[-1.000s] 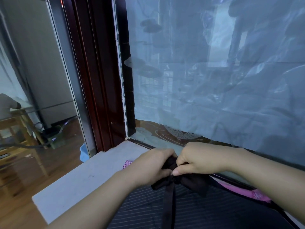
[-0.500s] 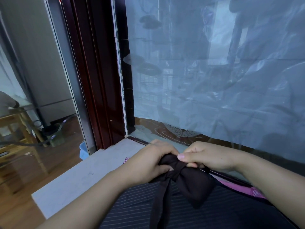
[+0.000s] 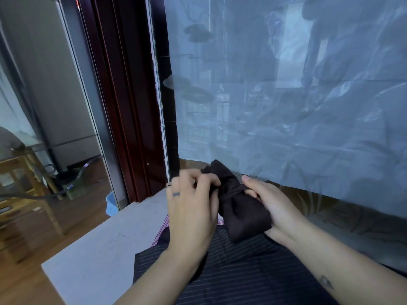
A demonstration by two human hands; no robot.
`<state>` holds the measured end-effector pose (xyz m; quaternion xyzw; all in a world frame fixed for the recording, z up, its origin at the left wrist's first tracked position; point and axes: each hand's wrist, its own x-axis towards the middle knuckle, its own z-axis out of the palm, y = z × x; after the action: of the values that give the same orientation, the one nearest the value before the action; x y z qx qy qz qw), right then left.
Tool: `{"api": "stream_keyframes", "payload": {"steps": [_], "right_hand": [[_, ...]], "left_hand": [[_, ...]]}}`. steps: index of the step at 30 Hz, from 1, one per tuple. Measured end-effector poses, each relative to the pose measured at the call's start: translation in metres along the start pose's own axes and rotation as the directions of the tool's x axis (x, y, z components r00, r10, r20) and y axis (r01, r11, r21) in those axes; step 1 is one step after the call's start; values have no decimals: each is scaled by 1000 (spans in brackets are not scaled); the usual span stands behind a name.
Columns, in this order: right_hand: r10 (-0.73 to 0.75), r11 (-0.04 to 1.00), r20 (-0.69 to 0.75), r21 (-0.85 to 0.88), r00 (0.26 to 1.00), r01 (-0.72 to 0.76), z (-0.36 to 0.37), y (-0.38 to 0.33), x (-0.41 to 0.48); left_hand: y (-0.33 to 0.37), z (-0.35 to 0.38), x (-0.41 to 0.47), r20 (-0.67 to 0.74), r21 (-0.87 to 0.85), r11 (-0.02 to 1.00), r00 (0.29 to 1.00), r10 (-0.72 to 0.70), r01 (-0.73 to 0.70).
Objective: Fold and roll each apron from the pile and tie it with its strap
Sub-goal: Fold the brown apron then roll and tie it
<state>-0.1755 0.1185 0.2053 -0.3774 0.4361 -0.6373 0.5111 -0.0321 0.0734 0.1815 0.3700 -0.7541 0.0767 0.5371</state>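
Note:
A rolled dark apron (image 3: 240, 208) is lifted above the table, cinched near its middle by its own strap. My right hand (image 3: 275, 208) cradles the roll from the right and underneath, fingers curled round it. My left hand (image 3: 191, 210) sits at the roll's left side, its fingertips pinching the strap at the cinched part; the strap's loose end is hidden behind that hand. Below lies the pile: a dark pinstriped apron (image 3: 253, 274) on top, with a pink checked apron (image 3: 164, 227) peeking out under it.
The white table (image 3: 92, 260) ends at a corner on the left, with wooden floor beyond. A plastic-covered glass panel (image 3: 286, 95) and a dark red frame (image 3: 123, 95) rise right behind the table. A pale blue bin (image 3: 111, 203) stands on the floor.
Both hands have raised the rolled apron and turned it more upright. The strap that hung down over the pile is no longer hanging; my left hand has shifted onto the cinched middle.

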Motion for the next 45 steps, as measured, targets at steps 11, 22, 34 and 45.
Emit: {"api": "stream_keyframes", "payload": {"steps": [11,22,34,45], "right_hand": [[-170,978,-127,97,977,183,8,9,0],[-356,769,135,-520,925,372,-4,19,-8],[-300,952,-178,-1,937,305,8,27,-6],[-289,948,-188,80,939,308,11,22,-2]], "left_hand": [[19,-11,12,813,-462,153,486,-322,874],[3,-4,3,745,-485,351,589,-313,801],[19,8,2,746,-615,-185,490,-451,766],[17,13,1,676,-605,-1,513,-529,797]]}}
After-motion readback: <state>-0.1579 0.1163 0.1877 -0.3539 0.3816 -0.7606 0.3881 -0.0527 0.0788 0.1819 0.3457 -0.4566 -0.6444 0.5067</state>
